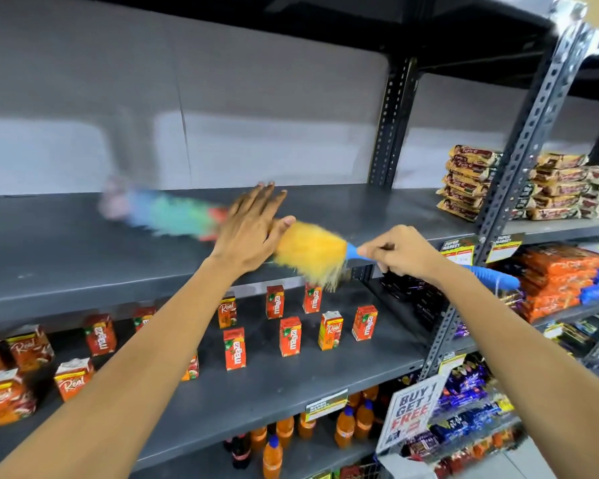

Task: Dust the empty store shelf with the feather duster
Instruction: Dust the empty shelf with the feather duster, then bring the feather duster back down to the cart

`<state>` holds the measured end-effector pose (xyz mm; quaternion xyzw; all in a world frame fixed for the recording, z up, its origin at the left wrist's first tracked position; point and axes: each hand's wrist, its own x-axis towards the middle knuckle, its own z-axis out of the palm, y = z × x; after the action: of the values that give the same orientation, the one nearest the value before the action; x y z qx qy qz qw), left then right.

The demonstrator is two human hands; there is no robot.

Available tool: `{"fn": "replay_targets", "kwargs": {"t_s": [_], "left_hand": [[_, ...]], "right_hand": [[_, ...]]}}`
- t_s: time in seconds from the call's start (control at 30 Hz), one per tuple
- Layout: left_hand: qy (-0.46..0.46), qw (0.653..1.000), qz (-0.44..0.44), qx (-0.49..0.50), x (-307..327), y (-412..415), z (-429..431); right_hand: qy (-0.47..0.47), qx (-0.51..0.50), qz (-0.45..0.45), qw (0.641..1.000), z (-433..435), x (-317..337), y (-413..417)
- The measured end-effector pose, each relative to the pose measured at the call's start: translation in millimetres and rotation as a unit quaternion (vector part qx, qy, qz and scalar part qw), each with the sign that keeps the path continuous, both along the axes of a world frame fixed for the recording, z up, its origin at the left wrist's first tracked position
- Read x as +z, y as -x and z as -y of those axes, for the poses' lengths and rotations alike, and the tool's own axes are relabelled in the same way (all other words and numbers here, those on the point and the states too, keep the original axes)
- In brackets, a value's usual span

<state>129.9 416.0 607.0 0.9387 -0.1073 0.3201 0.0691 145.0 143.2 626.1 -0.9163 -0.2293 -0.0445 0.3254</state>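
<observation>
A dark grey metal shelf (83,250) in a store aisle lies bare, with juice cartons (291,335) standing on the shelf below and stacked biscuit packs (471,181) past its right end. The feather duster (312,252) lies blurred across the shelf near its front edge. The right hand (400,252) has its grip closed round the blue handle, while the left hand (253,229) hovers flat, fingers spread, over the feathers
</observation>
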Motion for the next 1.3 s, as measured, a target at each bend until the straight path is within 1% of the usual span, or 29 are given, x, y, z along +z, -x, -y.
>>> {"fn": "replay_targets", "kwargs": {"t_s": [0.03, 0.13, 0.37, 0.57, 0.73, 0.8, 0.83, 0.93, 1.0, 1.03, 1.1, 1.2, 1.3], "left_hand": [[-0.001, 1.0, 0.002, 0.0, 0.7, 0.9, 0.6], [-0.005, 1.0, 0.011, 0.004, 5.6, 3.3, -1.3], [0.06, 0.998, 0.029, 0.007, 28.9, 3.7, -9.5], [0.059, 0.998, -0.014, 0.004, 33.9, 2.4, 0.7], [0.04, 0.998, -0.047, -0.006, 27.9, 5.5, 6.5], [0.036, 0.998, -0.051, -0.017, 26.1, 7.2, 7.2], [0.036, 0.998, -0.05, -0.023, 25.8, 7.9, 7.5], [0.047, 0.997, -0.054, -0.039, 22.1, 9.6, 10.5], [0.047, 0.996, -0.057, -0.047, 14.3, 12.0, 15.8], [0.039, 0.996, -0.054, -0.052, 8.1, 13.8, 21.0], [0.009, 0.997, -0.029, -0.072, -8.1, 20.9, 33.5], [-0.031, 0.99, 0.006, -0.139, -40.9, 38.4, 60.9], [-0.072, 0.977, -0.008, -0.201, -81.4, 51.3, 90.2]], "right_hand": [[-0.021, 0.03, -0.013, 0.999, -5.4, -1.2, 2.2], [-0.029, 0.079, -0.022, 0.996, -24.7, -6.1, 4.7], [-0.042, 0.104, -0.028, 0.993, -46.2, -11.3, 9.9], [-0.048, 0.185, -0.055, 0.98, -68.9, -12.9, 27.9], [-0.018, 0.217, -0.128, 0.968, -78.7, -28.1, 36.8], [0.003, 0.209, -0.166, 0.964, -74.5, -38.1, 38.3], [0.028, 0.202, -0.175, 0.963, -71.1, -43.3, 38.9], [0.163, 0.153, -0.171, 0.96, -55.1, -62.3, 39.5], [0.248, 0.111, -0.178, 0.946, -40.6, -75.7, 39.8], [0.272, 0.089, -0.189, 0.939, -31.8, -82.3, 40.3], [0.3, 0.043, -0.21, 0.93, -14.3, -94.2, 41.7], [0.326, -0.029, -0.216, 0.92, 13.3, -111.6, 45.3], [0.334, -0.072, -0.24, 0.909, 34.4, -126.1, 52.7]]}}
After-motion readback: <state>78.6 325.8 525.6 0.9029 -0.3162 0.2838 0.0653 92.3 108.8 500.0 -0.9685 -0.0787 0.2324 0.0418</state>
